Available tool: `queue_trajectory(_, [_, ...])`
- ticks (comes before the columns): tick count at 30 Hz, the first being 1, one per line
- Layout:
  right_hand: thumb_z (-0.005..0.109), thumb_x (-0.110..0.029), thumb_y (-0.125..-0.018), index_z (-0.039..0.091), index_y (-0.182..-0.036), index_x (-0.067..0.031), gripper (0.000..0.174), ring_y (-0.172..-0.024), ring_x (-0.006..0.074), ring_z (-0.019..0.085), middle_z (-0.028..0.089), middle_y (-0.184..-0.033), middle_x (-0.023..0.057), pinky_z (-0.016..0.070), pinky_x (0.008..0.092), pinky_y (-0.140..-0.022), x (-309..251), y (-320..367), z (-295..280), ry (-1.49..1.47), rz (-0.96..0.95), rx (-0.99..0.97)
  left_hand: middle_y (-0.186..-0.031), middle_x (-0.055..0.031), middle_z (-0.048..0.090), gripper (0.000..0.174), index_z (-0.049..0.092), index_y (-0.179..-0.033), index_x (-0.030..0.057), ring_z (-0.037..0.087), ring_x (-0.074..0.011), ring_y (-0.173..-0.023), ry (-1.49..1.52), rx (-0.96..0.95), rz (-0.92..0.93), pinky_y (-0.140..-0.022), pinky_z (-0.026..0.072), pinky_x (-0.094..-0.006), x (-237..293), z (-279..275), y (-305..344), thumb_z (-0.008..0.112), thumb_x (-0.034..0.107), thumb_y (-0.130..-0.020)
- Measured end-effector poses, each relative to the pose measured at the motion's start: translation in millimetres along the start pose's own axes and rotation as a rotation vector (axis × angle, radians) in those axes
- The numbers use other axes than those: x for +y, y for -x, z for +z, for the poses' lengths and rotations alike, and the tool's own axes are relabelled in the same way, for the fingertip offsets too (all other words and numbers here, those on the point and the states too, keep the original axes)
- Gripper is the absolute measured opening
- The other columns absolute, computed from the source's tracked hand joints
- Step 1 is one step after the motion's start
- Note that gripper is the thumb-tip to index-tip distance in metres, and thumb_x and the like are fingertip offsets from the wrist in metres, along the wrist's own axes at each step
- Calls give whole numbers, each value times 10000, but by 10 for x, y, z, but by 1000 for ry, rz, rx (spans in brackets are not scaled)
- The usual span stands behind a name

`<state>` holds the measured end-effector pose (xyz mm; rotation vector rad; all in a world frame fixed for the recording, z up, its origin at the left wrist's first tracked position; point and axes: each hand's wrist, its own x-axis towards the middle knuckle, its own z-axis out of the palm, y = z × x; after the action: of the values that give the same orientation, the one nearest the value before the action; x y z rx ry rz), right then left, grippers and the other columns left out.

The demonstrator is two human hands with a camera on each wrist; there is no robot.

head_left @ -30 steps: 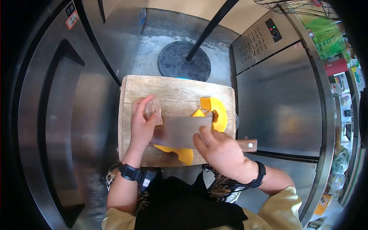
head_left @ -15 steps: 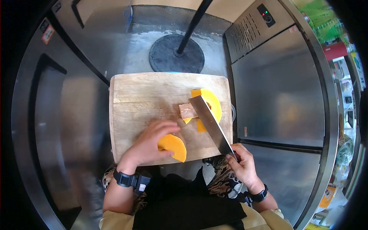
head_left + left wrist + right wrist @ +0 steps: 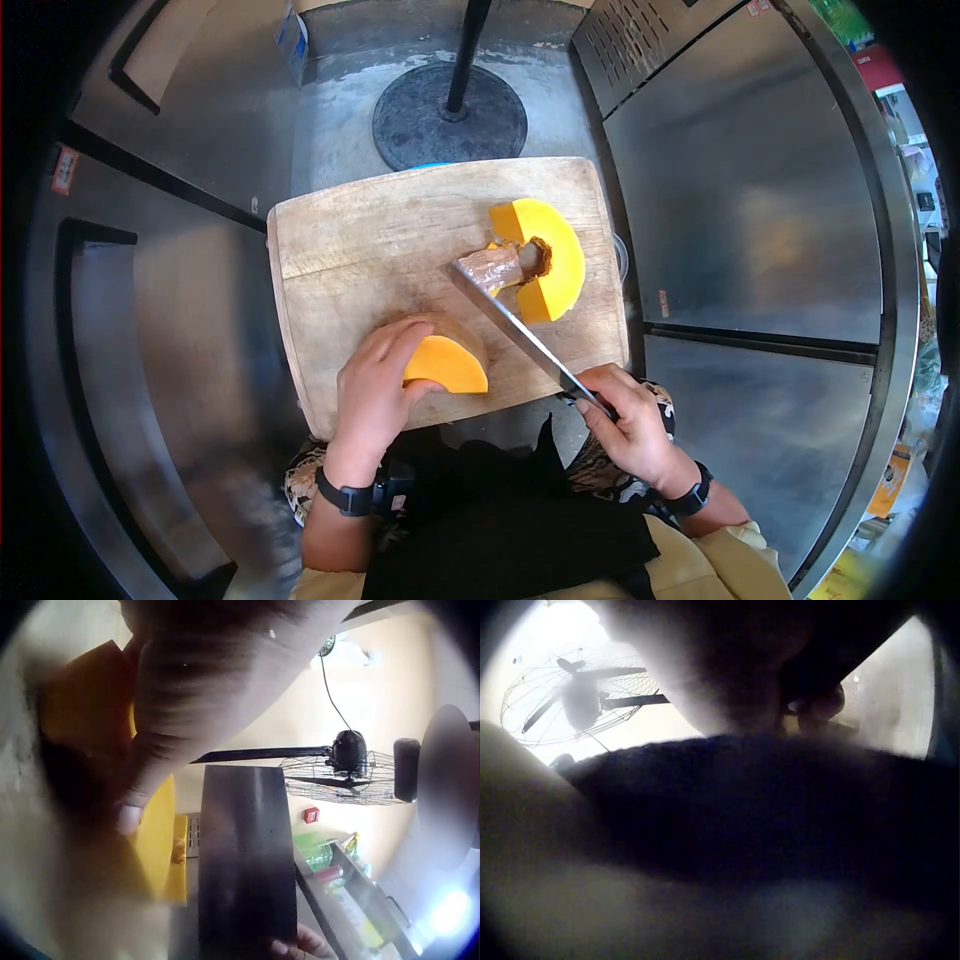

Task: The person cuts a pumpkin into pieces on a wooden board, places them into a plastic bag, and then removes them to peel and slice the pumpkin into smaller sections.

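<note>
My left hand (image 3: 375,390) grips a thick half-round piece of pumpkin (image 3: 448,367) at the cutting board's near left, thumb at its front and fingers over its top. In the left wrist view the thumb presses against its yellow flesh. The handle of a cleaver (image 3: 528,340) is held in my right hand (image 3: 635,425), at the board's near right edge. Its blade slants far and left over the board, the far corner overlapping a tan-skinned chunk (image 3: 492,268). Beside that chunk lies a C-shaped pumpkin piece (image 3: 562,265) with brown pulp in its hollow.
The wooden cutting board (image 3: 350,250) sits in front of the person's knees. Steel cabinets stand close on the left (image 3: 190,320) and right (image 3: 740,220). Beyond the board is a round black base (image 3: 450,125) with an upright pole.
My left hand let go of a pale piece and took hold of the half-round pumpkin piece, turning it. My right hand drew the cleaver back toward the near right; the blade now stands on edge.
</note>
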<state>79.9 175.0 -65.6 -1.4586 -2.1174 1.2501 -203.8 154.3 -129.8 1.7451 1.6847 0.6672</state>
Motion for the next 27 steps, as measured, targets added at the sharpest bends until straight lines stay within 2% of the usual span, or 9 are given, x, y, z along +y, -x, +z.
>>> queue_trajectory(4, [630,-17,-808,603,-1140,-51,335,-899,313,642,616,-1037,125,543,365,-760,-100,-11,-34,108,-96,-34,-1110,-88,618,529,607,-1121,84,530,-357,-1118,-121,128,-18,-936,458,-412,138,-26,59,805,120,-631])
queue_trajectory(7, [641,-22,-775,595,-1157,-49,385,-859,285,667,609,-1073,113,576,349,-712,-164,-46,-80,245,-192,-96,-1042,-82,625,418,646,-1038,78,531,-381,-1070,-150,61,80,-900,462,-424,110,-55,121,791,132,-650])
queue_trajectory(8, [643,-31,-781,595,-1155,-44,378,-835,276,671,610,-1071,114,578,340,-686,-188,-69,-77,268,-235,-103,-1024,-98,634,286,663,-985,68,563,-359,-1004,-194,10,154,-854,469,-432,86,-82,148,738,122,-714])
queue_trajectory(10, [647,-67,-797,596,-1155,-29,363,-756,231,678,612,-1058,108,572,306,-599,-206,-118,-54,333,-320,-108,-1019,-120,635,291,653,-1006,60,577,-362,-982,-180,-43,128,-841,461,-455,30,10,224,721,112,-728])
queue_trajectory(12, [642,-84,-795,598,-1156,-30,368,-741,216,674,608,-1059,104,566,294,-583,-215,-143,-33,395,-344,-121,-1011,-130,642,286,645,-1052,62,593,-348,-964,-148,-57,63,-839,462,-456,72,32,188,674,113,-772])
queue_trajectory(16, [629,-95,-782,601,-1157,-35,381,-716,192,664,596,-1071,100,557,280,-565,-152,-214,-1,458,-400,-137,-1031,-128,643,303,638,-1096,66,598,-345,-966,-110,-83,32,-850,465,-446,147,-19,126,647,87,-793])
queue_trajectory(21, [620,-99,-776,599,-1164,-33,394,-708,190,660,585,-1084,105,557,281,-564,-152,-273,4,486,-408,-204,-1038,-133,642,299,641,-1095,61,599,-345,-974,-160,-97,33,-853,466,-440,134,-41,155,645,89,-798])
queue_trajectory(24, [631,-90,-777,597,-1174,-31,402,-725,191,664,586,-1086,113,559,283,-567,-194,-319,7,492,-419,-223,-1028,-146,641,309,641,-1093,61,598,-358,-967,-183,-170,8,-858,463,-446,67,-60,231,664,110,-788])
queue_trajectory(27, [643,-66,-783,590,-1190,-31,412,-758,227,674,598,-1078,129,567,306,-599,-205,-387,5,447,-393,-203,-1026,-116,621,290,643,-1051,59,572,-331,-989,-278,-61,66,-865,462,-431,39,-56,237,636,51,-761])
